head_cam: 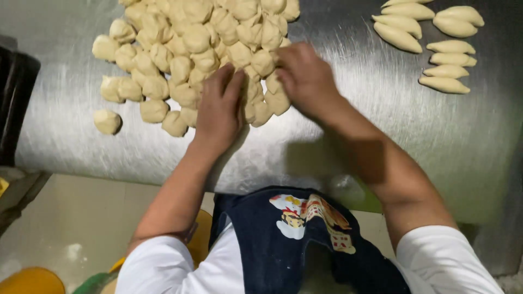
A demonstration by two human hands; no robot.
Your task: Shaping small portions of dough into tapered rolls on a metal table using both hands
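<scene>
A large heap of pale raw dough pieces lies on a steel table. My left hand rests palm down on the near edge of the heap, fingers pressed onto dough pieces. My right hand lies beside it on the heap's right edge, fingers curled over a dough piece. Whether either hand fully grips a piece is hidden by the fingers.
Several shaped, pointed oval dough rolls lie in rows at the far right of the table. One loose dough piece sits apart at the left. A dark container stands at the left edge. I wear a dark apron.
</scene>
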